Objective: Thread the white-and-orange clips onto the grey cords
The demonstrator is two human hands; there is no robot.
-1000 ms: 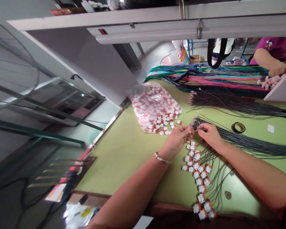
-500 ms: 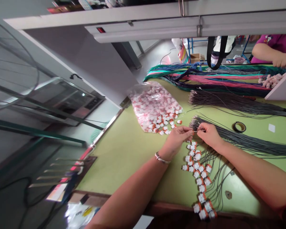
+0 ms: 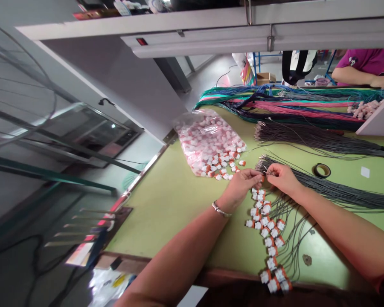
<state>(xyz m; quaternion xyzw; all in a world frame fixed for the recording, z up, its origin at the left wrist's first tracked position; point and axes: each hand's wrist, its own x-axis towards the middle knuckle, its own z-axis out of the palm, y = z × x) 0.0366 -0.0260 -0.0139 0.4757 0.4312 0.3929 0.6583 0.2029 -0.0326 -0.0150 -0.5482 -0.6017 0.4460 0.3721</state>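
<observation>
My left hand (image 3: 241, 184) pinches a small white and orange connector at its fingertips. My right hand (image 3: 283, 178) pinches the end of a thin grey wire and meets the left hand's fingertips. Both hands hover over the green table (image 3: 179, 200), at the end of a grey wire bundle (image 3: 333, 189). Below them lies a row of finished connectors on wires (image 3: 267, 230), reaching the table's near edge. A clear bag of loose connectors (image 3: 208, 143) lies open just left of my left hand.
Another dark wire bundle (image 3: 313, 138) and coloured wire bundles (image 3: 284, 106) lie further back. A tape roll (image 3: 321, 170) sits at the right. A co-worker's arm (image 3: 361, 76) rests at the far right, near a pile of connectors (image 3: 365, 108). A shelf (image 3: 211, 25) hangs overhead.
My hands stay together at the same spot, fingers shifting slightly. The co-worker's hand has drawn back from the connector pile.
</observation>
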